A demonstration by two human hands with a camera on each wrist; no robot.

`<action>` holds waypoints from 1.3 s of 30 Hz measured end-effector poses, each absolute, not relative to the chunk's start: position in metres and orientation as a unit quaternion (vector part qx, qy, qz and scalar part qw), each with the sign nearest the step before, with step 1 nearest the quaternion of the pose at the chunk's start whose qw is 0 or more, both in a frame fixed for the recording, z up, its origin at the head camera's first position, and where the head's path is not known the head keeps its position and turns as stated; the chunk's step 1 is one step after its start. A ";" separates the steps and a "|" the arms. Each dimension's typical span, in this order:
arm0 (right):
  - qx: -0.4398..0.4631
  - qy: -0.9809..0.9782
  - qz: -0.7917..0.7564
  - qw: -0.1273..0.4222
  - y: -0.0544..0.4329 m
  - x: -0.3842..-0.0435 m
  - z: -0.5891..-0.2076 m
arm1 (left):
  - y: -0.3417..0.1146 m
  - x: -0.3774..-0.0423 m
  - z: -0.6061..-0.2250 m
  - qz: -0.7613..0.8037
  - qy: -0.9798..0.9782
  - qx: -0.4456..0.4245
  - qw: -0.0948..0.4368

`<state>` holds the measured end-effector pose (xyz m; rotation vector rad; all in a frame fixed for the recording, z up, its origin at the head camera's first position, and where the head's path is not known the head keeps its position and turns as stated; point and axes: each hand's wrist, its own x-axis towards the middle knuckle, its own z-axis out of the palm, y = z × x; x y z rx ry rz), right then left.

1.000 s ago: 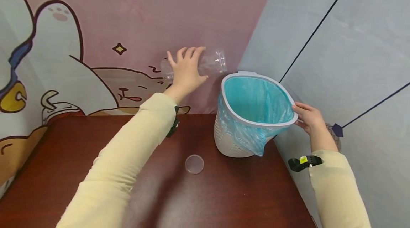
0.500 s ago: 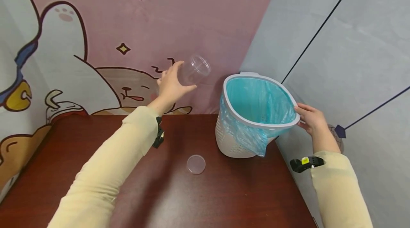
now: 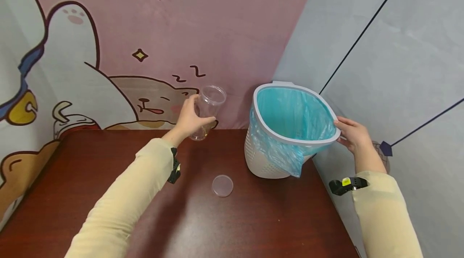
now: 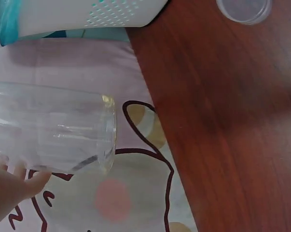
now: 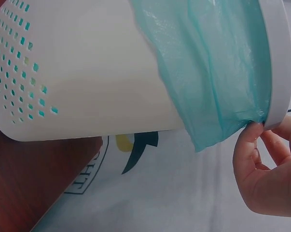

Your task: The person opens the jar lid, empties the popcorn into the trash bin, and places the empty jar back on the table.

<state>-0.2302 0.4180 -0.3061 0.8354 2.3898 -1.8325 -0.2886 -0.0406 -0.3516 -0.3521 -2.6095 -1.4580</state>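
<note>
Staged indoor recording corner rather than a lived-in room, dark reddish-brown wooden table (image 3: 72,193) pushed against a pink cartoon-printed fabric backdrop (image 3: 217,20) of sleeping animals and stars, plain grey cloth panel with dark seam lines (image 3: 398,68) closing off the right side

- You wear pale cream long sleeves on both arms.
- Your left wrist carries a black strap (image 3: 176,166).
- Your right wrist carries a black band with a yellow-green tag (image 3: 347,182).
</note>
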 end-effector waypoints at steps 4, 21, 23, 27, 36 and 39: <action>0.268 0.763 -0.588 0.008 0.418 -0.232 -0.305 | -0.040 -0.287 -0.358 -0.496 -0.859 -0.116 0.046; 0.267 0.765 -0.586 0.008 0.420 -0.238 -0.306 | -0.047 -0.277 -0.423 -0.513 -0.850 -0.102 -0.069; 0.267 0.764 -0.587 0.008 0.420 -0.238 -0.306 | -0.049 -0.277 -0.430 -0.513 -0.849 -0.103 -0.076; 0.267 0.764 -0.587 0.010 0.421 -0.240 -0.306 | -0.052 -0.275 -0.443 -0.526 -0.841 -0.099 -0.078; 0.267 0.767 -0.584 0.006 0.422 -0.243 -0.309 | -0.057 -0.271 -0.466 -0.539 -0.836 -0.081 -0.062; 0.265 0.768 -0.584 0.006 0.421 -0.244 -0.309 | -0.058 -0.272 -0.470 -0.545 -0.833 -0.076 -0.057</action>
